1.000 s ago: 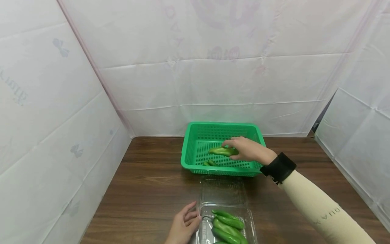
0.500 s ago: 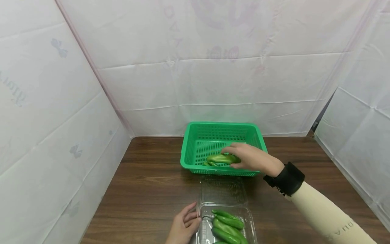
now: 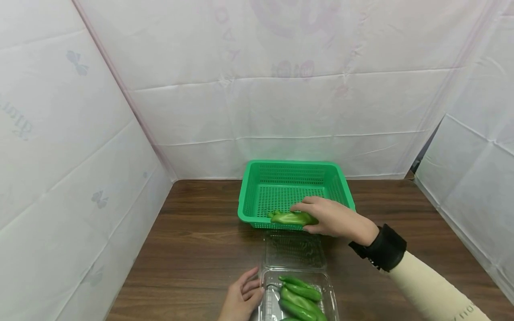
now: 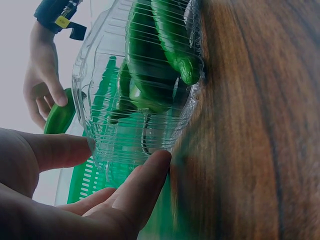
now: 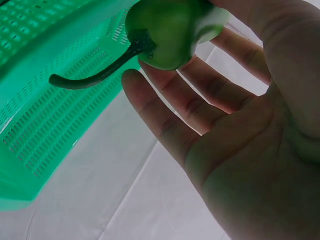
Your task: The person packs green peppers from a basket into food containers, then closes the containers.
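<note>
My right hand (image 3: 321,217) grips a green pepper (image 3: 290,218) from above, just over the front rim of the green plastic basket (image 3: 250,191). In the right wrist view the pepper (image 5: 170,27) sits at my fingertips with its curved stem pointing toward the basket (image 5: 40,100). My left hand (image 3: 242,298) rests against the left side of a clear plastic clamshell box (image 3: 330,287) that holds several green peppers (image 3: 301,296). In the left wrist view, thumb and fingers (image 4: 142,180) touch the box's corner (image 4: 100,125).
The box's open lid (image 3: 295,249) lies flat on the brown wooden table (image 3: 192,240) between box and basket. A small dark green piece (image 3: 271,214) shows inside the basket's front wall. White sheeting walls in the table on three sides.
My right hand has carried the pepper from the middle of the basket toward me, to its front rim. The left hand and the box have stayed in place.
</note>
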A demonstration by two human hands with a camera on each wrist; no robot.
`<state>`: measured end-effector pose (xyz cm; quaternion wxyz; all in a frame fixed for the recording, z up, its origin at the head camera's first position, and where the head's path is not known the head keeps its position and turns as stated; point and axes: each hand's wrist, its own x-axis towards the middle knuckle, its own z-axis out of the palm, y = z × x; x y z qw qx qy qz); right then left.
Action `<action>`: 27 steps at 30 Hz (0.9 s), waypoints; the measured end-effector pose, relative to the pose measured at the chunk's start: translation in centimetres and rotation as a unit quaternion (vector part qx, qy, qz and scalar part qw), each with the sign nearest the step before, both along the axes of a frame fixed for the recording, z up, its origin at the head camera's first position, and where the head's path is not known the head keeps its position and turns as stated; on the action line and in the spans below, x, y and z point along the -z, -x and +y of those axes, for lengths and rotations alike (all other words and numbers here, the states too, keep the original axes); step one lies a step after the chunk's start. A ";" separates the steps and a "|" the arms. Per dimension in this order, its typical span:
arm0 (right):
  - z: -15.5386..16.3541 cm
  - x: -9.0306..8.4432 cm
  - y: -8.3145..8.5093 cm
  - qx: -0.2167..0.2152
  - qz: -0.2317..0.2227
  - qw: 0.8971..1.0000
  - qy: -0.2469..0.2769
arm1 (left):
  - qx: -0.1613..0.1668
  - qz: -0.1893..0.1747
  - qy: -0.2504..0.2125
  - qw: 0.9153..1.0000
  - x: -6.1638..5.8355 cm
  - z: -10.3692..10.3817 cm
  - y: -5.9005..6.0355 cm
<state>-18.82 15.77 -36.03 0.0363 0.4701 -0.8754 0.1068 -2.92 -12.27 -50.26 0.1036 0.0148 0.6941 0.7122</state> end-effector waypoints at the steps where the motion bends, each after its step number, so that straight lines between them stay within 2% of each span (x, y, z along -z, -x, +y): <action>1: 0.0 0.1 -0.2 -0.002 0.000 1.000 0.001 | 0.000 -0.002 0.001 1.000 0.0 0.0 0.0; 6: 0.0 0.3 -1.2 -0.011 0.007 1.000 0.009 | -0.002 -0.011 0.000 1.000 0.0 0.1 0.0; 13: 0.1 0.9 -2.7 -0.022 0.010 1.000 0.014 | -0.003 0.006 -0.004 1.000 -0.1 0.2 -0.1; 23: 0.2 2.5 -4.1 -0.053 0.041 0.997 0.038 | -0.008 0.023 0.014 1.000 -0.1 0.3 -0.2; 27: 0.3 3.1 -4.8 -0.054 0.036 0.997 0.040 | -0.012 0.020 0.016 1.000 -0.1 0.3 -0.2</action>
